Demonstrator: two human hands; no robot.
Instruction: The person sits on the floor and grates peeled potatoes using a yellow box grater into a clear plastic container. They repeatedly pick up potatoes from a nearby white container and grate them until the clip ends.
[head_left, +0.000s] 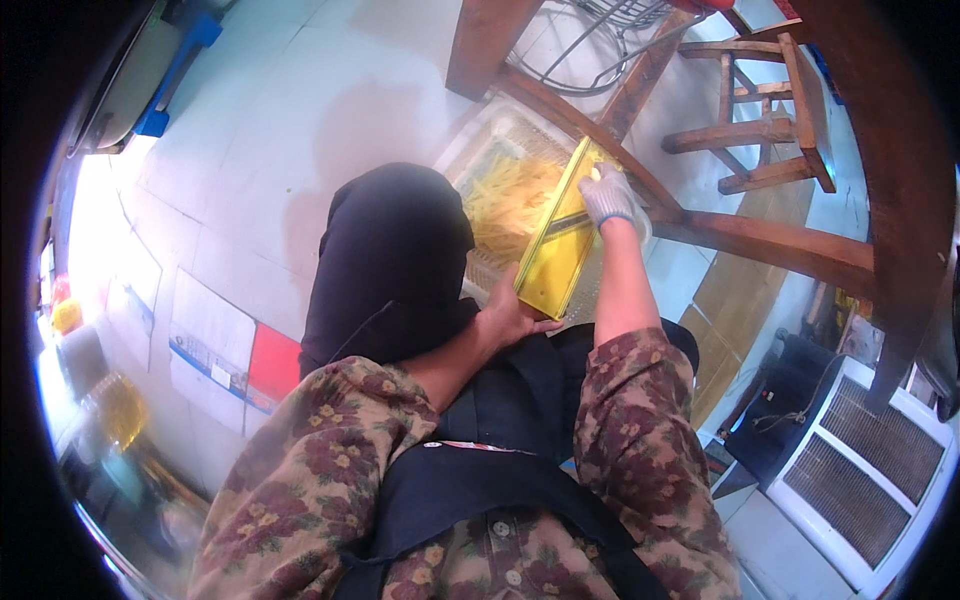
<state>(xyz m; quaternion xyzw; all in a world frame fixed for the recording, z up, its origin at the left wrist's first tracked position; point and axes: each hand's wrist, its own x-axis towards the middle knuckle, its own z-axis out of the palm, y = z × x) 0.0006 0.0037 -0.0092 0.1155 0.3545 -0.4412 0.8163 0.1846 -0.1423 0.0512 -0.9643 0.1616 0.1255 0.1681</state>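
My left hand (516, 309), bare, grips the near end of a yellow mandoline slicer (553, 277) that slants over a crate. On the slicer's upper part, above its dark blade, lies my right hand (606, 193) in a white knit glove, with a small pale piece of food (595, 173) at its fingers. Beneath and left of the slicer, pale yellow shredded strips (510, 196) are heaped in the white plastic crate (487, 120). Part of a pale, translucent container (643, 225) shows behind the gloved hand.
Wooden table legs and rails (772, 240) stand just beyond and right of the crate. A wooden stool (810, 112) and a wire rack (577, 67) are farther off. My dark-clothed knee (394, 240) is left of the crate. A white-framed grille (862, 465) stands at lower right.
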